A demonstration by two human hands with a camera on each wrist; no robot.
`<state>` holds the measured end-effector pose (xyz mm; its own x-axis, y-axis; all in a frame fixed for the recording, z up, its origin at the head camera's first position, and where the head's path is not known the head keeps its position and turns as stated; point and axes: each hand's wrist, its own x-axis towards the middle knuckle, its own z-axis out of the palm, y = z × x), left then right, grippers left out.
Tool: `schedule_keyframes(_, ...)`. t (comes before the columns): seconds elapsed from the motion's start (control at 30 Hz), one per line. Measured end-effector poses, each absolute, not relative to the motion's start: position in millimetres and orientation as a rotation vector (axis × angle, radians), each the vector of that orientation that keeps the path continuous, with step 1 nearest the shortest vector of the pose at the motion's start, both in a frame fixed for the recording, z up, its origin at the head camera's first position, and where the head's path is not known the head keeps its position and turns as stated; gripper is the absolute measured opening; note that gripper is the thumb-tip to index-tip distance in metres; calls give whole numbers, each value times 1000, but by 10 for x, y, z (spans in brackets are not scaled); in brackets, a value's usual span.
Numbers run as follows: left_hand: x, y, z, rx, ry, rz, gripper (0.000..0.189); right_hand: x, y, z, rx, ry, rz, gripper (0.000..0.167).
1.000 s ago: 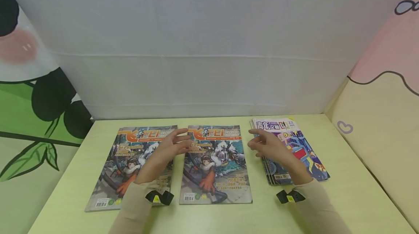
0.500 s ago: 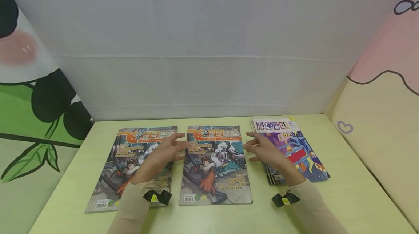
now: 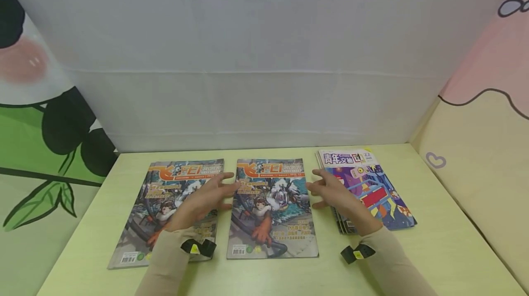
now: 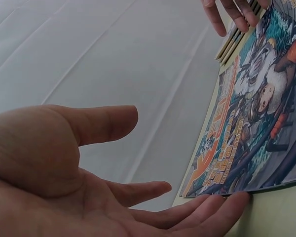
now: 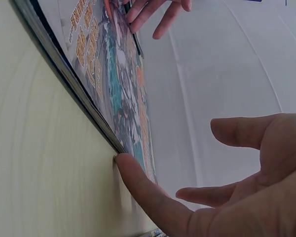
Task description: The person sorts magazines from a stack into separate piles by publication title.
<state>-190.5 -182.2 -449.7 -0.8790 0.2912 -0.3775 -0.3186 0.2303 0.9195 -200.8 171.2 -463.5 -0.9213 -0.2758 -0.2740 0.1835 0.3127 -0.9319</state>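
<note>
A magazine (image 3: 270, 215) with an orange-lettered title lies flat in the middle, between both hands. My left hand (image 3: 200, 204) reaches to its left edge with the fingers extended. In the left wrist view, fingertips (image 4: 239, 200) meet that edge and the thumb stands apart above. On the opposite side, my right hand (image 3: 340, 202) is held with spread fingers. One fingertip (image 5: 126, 160) touches the magazine's right edge in the right wrist view. Neither hand grips anything. The left forearm and hand partly cover a stack of look-alike magazines (image 3: 138, 222).
Behind and beneath my right hand lies a stack of purple-blue magazines (image 3: 384, 195), turned slightly askew. All of it rests on a pale yellow table (image 3: 264, 280). A white cloth backdrop (image 3: 264, 103) rises at the table's far edge, with printed panels at both sides.
Both hands have come down and slightly towards me, with the fingers now at the middle magazine's sides. The right hand has also shifted a little left. The magazines have not visibly moved.
</note>
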Motion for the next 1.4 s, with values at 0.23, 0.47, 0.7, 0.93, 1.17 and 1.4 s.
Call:
schedule_keyframes(0.23,-1894,-1863,-4505,-44,2017,1685,79,-1993,1687,-4632,-67,2187,-1641,75)
schedule_keyframes(0.47,-1908,-1841,-4524,-47,2024,1690,77,-2007,1694,-4618,-13,2163,-1650,75)
schedule_keyframes(0.7,-1917,-1835,-4519,-58,2026,1688,78,-2025,1696,-4638,-5,2175,-1650,77)
schedule_keyframes(0.93,-1905,-1841,-4503,-54,2020,1689,79,-2046,1687,-4651,7,2164,-1667,74)
schedule_keyframes(1.17,-1902,-1847,-4507,-39,2009,1699,80,-2051,1666,-4661,45,2132,-1682,71)
schedule_keyframes(1.4,-1900,-1850,-4509,-40,2010,1698,80,-2034,1646,-4659,11,2066,-1739,71)
